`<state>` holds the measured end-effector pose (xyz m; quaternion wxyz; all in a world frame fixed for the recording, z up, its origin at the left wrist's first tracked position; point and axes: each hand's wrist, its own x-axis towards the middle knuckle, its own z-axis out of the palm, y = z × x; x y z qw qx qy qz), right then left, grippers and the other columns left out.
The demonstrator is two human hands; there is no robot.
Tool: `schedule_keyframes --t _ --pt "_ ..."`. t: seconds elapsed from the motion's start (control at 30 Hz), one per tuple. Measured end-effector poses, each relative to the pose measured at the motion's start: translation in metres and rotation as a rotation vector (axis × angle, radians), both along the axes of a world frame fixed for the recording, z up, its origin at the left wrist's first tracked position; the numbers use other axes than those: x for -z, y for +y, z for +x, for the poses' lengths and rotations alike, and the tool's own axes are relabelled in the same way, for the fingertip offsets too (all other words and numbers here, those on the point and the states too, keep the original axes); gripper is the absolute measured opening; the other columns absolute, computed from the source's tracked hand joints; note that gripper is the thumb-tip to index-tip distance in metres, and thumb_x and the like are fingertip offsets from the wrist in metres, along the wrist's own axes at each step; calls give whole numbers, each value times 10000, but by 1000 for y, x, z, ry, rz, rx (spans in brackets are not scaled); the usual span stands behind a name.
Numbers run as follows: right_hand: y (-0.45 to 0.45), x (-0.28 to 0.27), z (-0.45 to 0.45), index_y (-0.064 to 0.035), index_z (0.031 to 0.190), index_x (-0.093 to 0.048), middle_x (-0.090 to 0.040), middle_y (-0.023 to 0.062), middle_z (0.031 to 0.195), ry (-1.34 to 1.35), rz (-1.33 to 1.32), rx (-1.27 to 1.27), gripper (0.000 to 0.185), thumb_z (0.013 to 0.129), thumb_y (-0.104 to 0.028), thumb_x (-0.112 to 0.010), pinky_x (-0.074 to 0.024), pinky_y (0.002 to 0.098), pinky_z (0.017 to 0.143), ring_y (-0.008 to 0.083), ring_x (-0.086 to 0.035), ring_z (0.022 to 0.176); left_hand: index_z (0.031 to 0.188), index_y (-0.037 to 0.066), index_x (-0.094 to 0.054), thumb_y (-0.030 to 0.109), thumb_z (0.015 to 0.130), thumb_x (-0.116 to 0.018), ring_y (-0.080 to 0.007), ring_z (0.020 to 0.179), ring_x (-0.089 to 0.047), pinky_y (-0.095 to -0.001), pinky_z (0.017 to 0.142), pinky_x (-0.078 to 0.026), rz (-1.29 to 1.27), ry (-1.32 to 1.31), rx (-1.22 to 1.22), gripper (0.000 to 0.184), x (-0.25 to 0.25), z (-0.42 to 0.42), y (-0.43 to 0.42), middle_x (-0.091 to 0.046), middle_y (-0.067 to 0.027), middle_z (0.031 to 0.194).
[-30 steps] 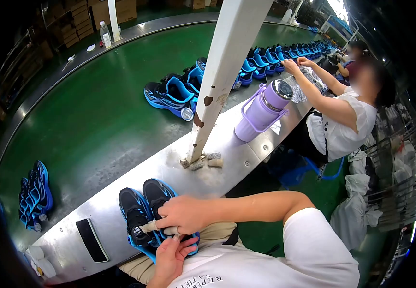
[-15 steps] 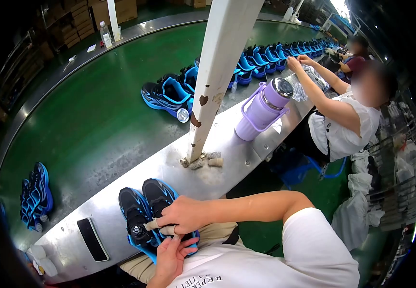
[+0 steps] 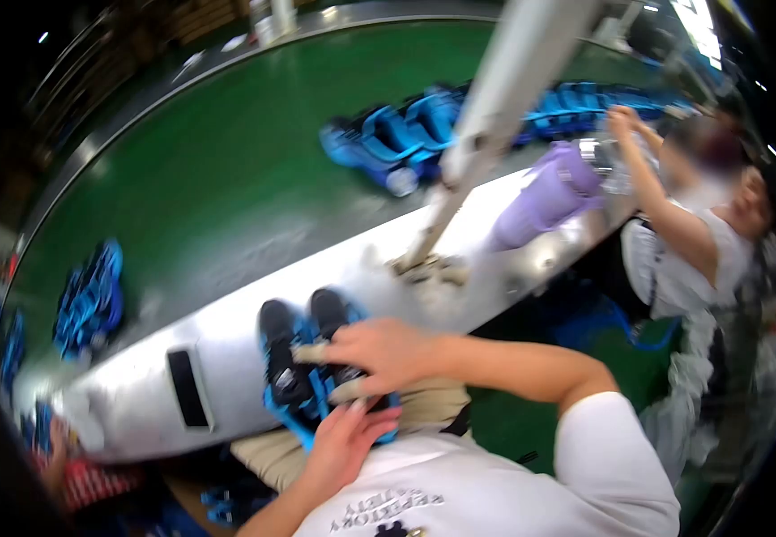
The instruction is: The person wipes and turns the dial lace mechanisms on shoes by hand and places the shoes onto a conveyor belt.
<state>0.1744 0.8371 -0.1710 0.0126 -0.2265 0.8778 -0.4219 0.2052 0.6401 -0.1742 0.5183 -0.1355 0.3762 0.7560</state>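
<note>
A pair of black and blue sneakers lies side by side at the metal ledge's near edge: a left sneaker (image 3: pixel 287 367) and a right sneaker (image 3: pixel 330 313). Over the right one, my right hand (image 3: pixel 388 356) has its fingers apart, with beige covers on two fingers, touching the upper. My left hand (image 3: pixel 345 445) is at the heel end of that same sneaker, its fingers bent around the collar and its thumb toward the right hand. Motion blur hides the exact finger contact, and my hands cover the rear of the right sneaker.
A phone (image 3: pixel 189 388) lies on the metal ledge (image 3: pixel 227 340). Beyond a white post (image 3: pixel 486 116) stands a purple bottle (image 3: pixel 545 199). Rows of sneakers (image 3: pixel 397 134) and another group (image 3: pixel 90 300) sit on the green belt (image 3: pixel 218 170). Co-workers are at the right and lower left.
The view has turned, so the ledge and sneakers appear shifted right and the lower-left co-worker shows. My right hand's fingers have spread from a closer pinch; my left hand remains at the heel.
</note>
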Motion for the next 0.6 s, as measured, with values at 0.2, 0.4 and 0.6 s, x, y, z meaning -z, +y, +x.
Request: schedule_keyframes --t 0.2,0.4,0.6 --pt "-17 2 3 -282 1325 -522 -527 88 654 -124 233 -24 541 806 -350 -659 -433 386 562 272 -580 635 1224 -41 -468 191 1004 -427 -309 1084 -583 -354 831 -529 -18 -34 6 322 8 2 1 -526 -165 1245" --pt "1 0 -9 -229 1354 -513 -463 92 637 15 11 -77 583 798 -284 -677 -410 350 543 243 -515 593 1160 -51 -484 196 1006 -429 -289 1061 -598 -347 814 -538 13 -36 2 296 12 2 1 -541 -139 1183" --pt "-15 3 2 -205 1247 -610 -462 64 639 -16 181 -2 498 779 -349 -701 -403 357 505 258 -501 516 1136 -57 -497 187 1007 -426 -261 1027 -620 -319 776 -553 -11 -43 32 285 13 0 3 -554 -134 1149"
